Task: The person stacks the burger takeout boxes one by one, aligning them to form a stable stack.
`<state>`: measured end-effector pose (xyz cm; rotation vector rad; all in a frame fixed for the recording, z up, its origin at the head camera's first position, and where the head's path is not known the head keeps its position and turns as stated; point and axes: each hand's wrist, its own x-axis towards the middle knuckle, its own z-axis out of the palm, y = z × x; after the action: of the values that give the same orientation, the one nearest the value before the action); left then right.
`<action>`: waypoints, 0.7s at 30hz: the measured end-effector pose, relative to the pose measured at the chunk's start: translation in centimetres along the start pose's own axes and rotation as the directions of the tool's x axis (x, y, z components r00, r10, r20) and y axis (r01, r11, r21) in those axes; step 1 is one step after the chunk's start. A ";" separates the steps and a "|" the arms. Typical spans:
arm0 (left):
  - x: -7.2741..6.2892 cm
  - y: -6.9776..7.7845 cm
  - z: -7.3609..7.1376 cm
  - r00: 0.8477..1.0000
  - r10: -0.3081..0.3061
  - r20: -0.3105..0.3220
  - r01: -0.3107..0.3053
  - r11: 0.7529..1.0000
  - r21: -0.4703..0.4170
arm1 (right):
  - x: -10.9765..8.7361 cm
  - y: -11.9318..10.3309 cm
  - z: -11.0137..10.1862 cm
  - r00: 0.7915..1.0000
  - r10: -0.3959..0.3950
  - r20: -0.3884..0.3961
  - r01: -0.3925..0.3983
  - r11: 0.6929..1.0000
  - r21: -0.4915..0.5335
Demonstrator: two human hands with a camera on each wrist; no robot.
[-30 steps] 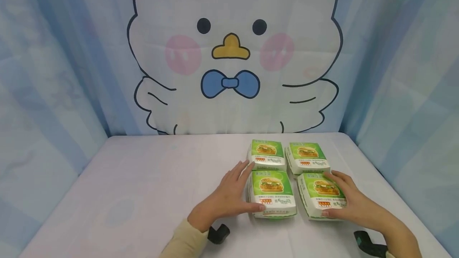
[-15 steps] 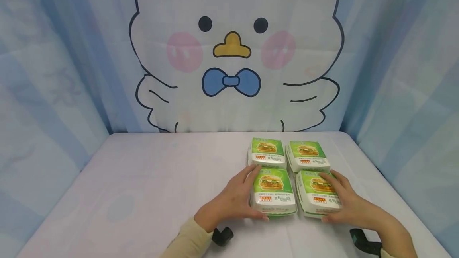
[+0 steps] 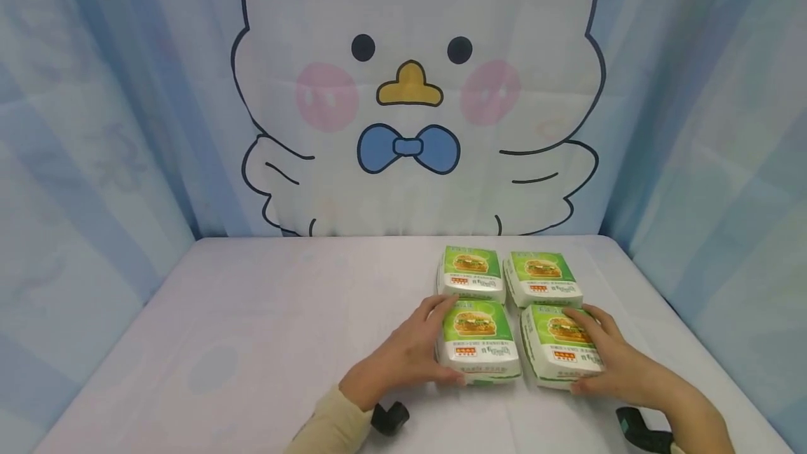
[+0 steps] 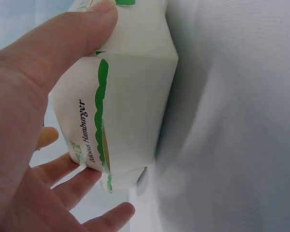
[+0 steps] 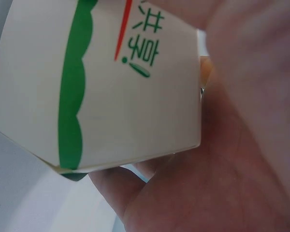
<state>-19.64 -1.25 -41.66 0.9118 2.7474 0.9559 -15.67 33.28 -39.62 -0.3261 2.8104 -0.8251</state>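
Two hamburger boxes with green-and-white lids and a burger picture sit in the front row on the table. My left hand (image 3: 410,350) grips the front left hamburger box (image 3: 482,350) by its left side, thumb at the near edge and fingers toward the far corner. In the left wrist view its thumb (image 4: 82,31) presses the box's wall, while other fingertips touch the lid. My right hand (image 3: 627,366) holds the front right hamburger box (image 3: 555,342) from its right side, thumb at the front and fingers over the far right corner. The palm lies close along that box (image 5: 135,106) in the right wrist view.
Two matching boxes, a back left box (image 3: 471,273) and a back right box (image 3: 543,279), stand right behind the front pair. A white cloth covers the table (image 3: 252,342). Printed curtains (image 3: 403,202) enclose the back and sides. Black camera mounts (image 3: 391,417) show near both wrists.
My left hand has shifted slightly right and its thumb has come down to the front of its box. The front right box has moved slightly left with my right hand.
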 end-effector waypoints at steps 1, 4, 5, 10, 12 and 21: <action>-0.1 0.0 -0.1 1.000 -0.006 0.007 0.006 1.000 -0.007 | 0.0 0.0 0.0 1.000 -0.001 -0.002 0.001 1.000 -0.003; -0.3 0.0 -0.6 1.000 -0.017 0.023 0.017 1.000 -0.015 | 0.0 0.0 0.1 1.000 -0.003 -0.006 0.003 1.000 -0.011; -0.4 0.0 -0.8 1.000 -0.017 0.025 0.017 1.000 -0.015 | 0.0 0.0 0.1 1.000 -0.004 -0.006 0.004 1.000 -0.010; -1.0 -0.3 -1.8 0.999 0.010 0.033 -0.010 1.000 -0.007 | 0.0 -0.1 0.1 1.000 -0.001 0.007 0.002 1.000 -0.009; -1.3 -0.4 -2.2 0.999 0.023 0.031 -0.023 1.000 -0.004 | 0.1 -0.1 0.0 1.000 -0.004 0.007 0.004 1.000 -0.020; -2.2 -0.9 -3.8 0.999 0.038 -0.019 -0.038 0.999 -0.011 | -0.1 -0.5 -0.5 1.000 0.006 -0.024 -0.008 0.995 -0.104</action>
<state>-19.37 -5.10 -39.41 0.9618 2.7462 0.9900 -15.63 33.11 -38.93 -0.3239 2.8809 -0.6873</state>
